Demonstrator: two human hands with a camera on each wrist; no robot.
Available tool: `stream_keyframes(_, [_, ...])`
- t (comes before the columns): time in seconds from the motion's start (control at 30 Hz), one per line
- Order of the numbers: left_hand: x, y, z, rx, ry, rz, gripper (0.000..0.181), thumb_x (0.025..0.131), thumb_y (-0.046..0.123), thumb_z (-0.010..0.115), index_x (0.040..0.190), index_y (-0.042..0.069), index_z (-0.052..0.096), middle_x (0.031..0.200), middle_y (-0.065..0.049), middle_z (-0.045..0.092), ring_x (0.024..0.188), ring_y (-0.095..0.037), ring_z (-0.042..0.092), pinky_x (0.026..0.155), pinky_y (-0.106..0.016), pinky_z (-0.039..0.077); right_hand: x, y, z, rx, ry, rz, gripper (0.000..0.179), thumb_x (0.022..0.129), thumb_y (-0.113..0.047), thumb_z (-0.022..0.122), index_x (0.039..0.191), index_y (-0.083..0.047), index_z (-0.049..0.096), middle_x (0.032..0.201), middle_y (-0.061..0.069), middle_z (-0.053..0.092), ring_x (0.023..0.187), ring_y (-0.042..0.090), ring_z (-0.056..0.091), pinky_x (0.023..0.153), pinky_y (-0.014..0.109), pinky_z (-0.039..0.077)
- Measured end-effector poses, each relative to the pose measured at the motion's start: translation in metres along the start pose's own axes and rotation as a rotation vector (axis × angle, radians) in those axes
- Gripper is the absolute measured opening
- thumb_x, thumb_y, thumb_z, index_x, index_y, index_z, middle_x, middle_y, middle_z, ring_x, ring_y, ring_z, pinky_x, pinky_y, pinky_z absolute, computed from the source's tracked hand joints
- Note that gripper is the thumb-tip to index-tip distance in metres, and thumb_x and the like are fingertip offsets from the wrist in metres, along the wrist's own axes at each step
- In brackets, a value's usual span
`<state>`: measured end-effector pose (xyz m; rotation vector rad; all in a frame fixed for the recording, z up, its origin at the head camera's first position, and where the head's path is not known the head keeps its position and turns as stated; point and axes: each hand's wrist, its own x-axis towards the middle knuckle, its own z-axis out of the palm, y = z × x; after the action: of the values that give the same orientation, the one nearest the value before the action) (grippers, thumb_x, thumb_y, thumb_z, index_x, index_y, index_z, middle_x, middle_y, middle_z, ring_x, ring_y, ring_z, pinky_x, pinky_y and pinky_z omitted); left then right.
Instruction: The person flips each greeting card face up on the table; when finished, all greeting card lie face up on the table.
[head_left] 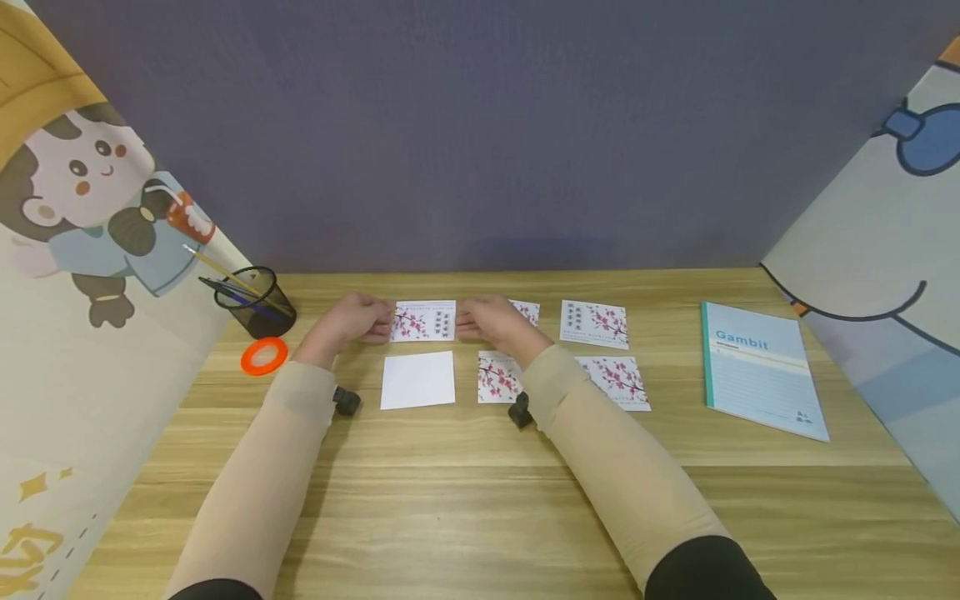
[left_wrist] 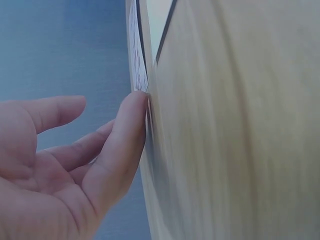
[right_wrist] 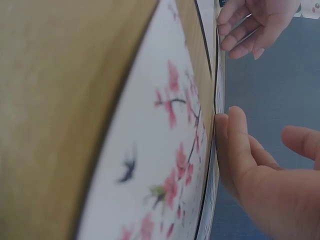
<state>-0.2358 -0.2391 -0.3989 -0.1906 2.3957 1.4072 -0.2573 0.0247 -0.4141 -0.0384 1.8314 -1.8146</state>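
Note:
A white card printed with pink blossom branches and dark characters (head_left: 423, 321) lies flat in the back row, at its left end. Against its left edge rest the fingertips of my left hand (head_left: 362, 318), fingers extended and thumb held apart. My right hand (head_left: 491, 321) touches the card's right edge with lightly bent fingers, its thumb free. In the right wrist view both hands face each other across the card. Just in front lies a plain white card (head_left: 417, 380). Beneath the right hand and forearm, two blossom cards (head_left: 529, 312) (head_left: 495, 379) are partly covered.
Two more blossom cards (head_left: 595, 323) (head_left: 621, 383) lie to the right, the front one partly under the right sleeve. A light blue notebook (head_left: 765, 371) is farther right. At left stand a black mesh pen cup (head_left: 258, 312) and an orange ring (head_left: 282, 350). A grey wall (head_left: 480, 167) rises behind.

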Motion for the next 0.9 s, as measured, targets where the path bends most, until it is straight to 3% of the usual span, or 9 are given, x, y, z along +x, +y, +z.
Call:
stream_keyframes(0.07, [-0.003,0.000,-0.001,0.018,-0.005,0.003,0.049,0.114,0.023,0.048,0.144,-0.015,0.051,0.118,-0.015,0.058,0.110,-0.024,0.067,0.107,-0.040,0.061,-0.001,-0.001,0.000,-0.007,-0.006,-0.002,0.054,0.112,-0.018,0.052,0.155,0.012,0.041,0.147,0.031,0.057,0.135,0.042,0.061,0.116,0.040,0.056])
stream_keyframes(0.27, [-0.012,0.001,-0.004,0.090,-0.025,-0.024,0.056,0.112,0.022,0.045,0.157,-0.012,0.040,0.138,-0.026,0.057,0.122,-0.034,0.067,0.107,-0.043,0.061,-0.005,-0.002,0.002,-0.018,-0.014,-0.004,0.055,0.112,-0.018,0.052,0.156,0.012,0.041,0.147,0.031,0.058,0.134,0.042,0.062,0.115,0.040,0.056])
stream_keyframes(0.43, [-0.018,0.002,-0.004,0.165,-0.069,-0.041,0.053,0.112,0.023,0.046,0.155,-0.008,0.045,0.141,-0.027,0.058,0.117,-0.032,0.068,0.103,-0.043,0.063,-0.012,-0.004,0.001,-0.091,-0.040,-0.004,0.057,0.113,-0.023,0.052,0.157,0.010,0.040,0.146,0.029,0.060,0.133,0.040,0.064,0.115,0.040,0.056])
stream_keyframes(0.57, [-0.023,0.004,-0.001,0.209,-0.105,-0.034,0.049,0.114,0.025,0.048,0.148,-0.009,0.052,0.132,-0.025,0.060,0.113,-0.030,0.067,0.101,-0.042,0.064,-0.020,-0.006,0.001,-0.199,-0.075,0.000,0.060,0.112,-0.027,0.055,0.158,0.007,0.040,0.143,0.026,0.062,0.129,0.036,0.068,0.113,0.041,0.057])
stream_keyframes(0.67, [-0.027,0.005,0.000,0.236,-0.125,-0.026,0.039,0.114,0.027,0.051,0.130,-0.008,0.059,0.119,-0.019,0.060,0.109,-0.028,0.066,0.096,-0.040,0.065,-0.025,-0.006,0.001,-0.288,-0.091,-0.007,0.059,0.110,-0.029,0.059,0.157,0.005,0.043,0.144,0.023,0.063,0.126,0.034,0.071,0.112,0.042,0.058])
stream_keyframes(0.8, [-0.030,0.006,0.001,0.295,-0.162,-0.013,0.030,0.113,0.028,0.053,0.109,-0.001,0.057,0.103,-0.010,0.056,0.098,-0.022,0.067,0.090,-0.036,0.066,-0.028,-0.005,0.001,-0.364,-0.117,-0.022,0.051,0.109,-0.028,0.063,0.150,0.001,0.054,0.144,0.020,0.062,0.122,0.031,0.072,0.109,0.041,0.060])
stream_keyframes(0.9, [-0.033,0.005,0.001,0.336,-0.189,-0.010,0.031,0.113,0.030,0.054,0.110,-0.001,0.056,0.097,-0.007,0.055,0.086,-0.017,0.065,0.087,-0.033,0.065,-0.030,-0.004,0.001,-0.387,-0.127,-0.019,0.049,0.106,-0.027,0.068,0.146,-0.001,0.058,0.145,0.019,0.062,0.116,0.028,0.075,0.108,0.041,0.060])
